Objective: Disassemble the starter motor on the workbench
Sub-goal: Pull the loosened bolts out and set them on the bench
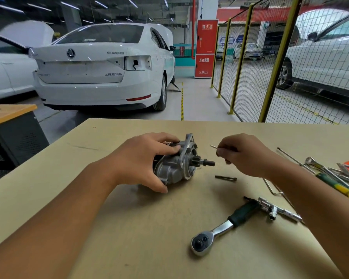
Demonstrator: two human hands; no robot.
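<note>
The grey metal starter motor (177, 164) lies on its side on the tan workbench (149, 228), its toothed pinion shaft pointing right. My left hand (143, 158) grips the motor's body from the left, fingers over its top and thumb under it. To the right of the pinion, my right hand (244, 155) pinches a thin long bolt (213, 146) just above the bench; only the bolt's tip shows past my fingers. A second long bolt (225, 178) lies loose on the bench below the right hand.
A ratchet wrench (224, 228) with a dark green grip lies at the front right, a socket extension (278, 210) beside it. Wrenches, a thin rod and a green-yellow screwdriver (338, 186) crowd the right edge. Beyond the bench are white cars and a yellow mesh fence.
</note>
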